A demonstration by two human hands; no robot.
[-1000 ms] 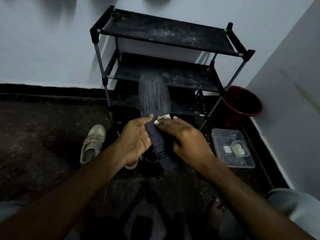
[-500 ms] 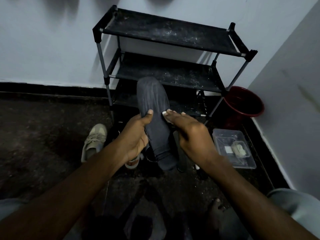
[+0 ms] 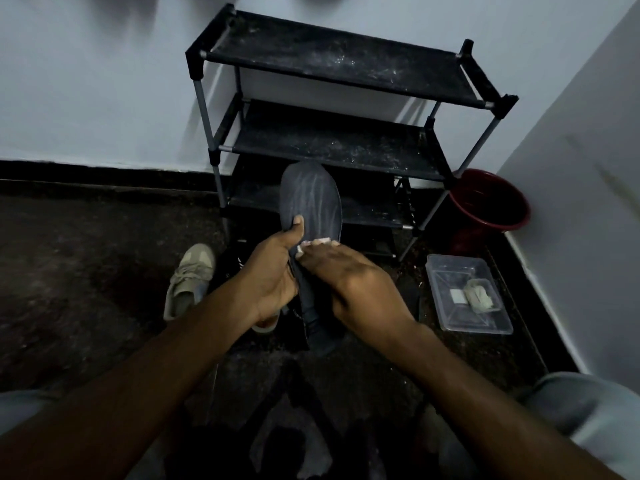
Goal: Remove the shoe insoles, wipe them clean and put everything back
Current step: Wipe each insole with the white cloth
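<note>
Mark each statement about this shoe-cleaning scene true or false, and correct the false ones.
1. The left hand grips the dark insole. True.
2. The right hand holds nothing. False: it holds a white wipe against the insole.
3. The red bucket stands left of the shoe rack. False: it stands to the rack's right.
4. A beige shoe lies on the floor. True.
5. The clear container sits on the rack's top shelf. False: it is on the floor near the bucket.
</note>
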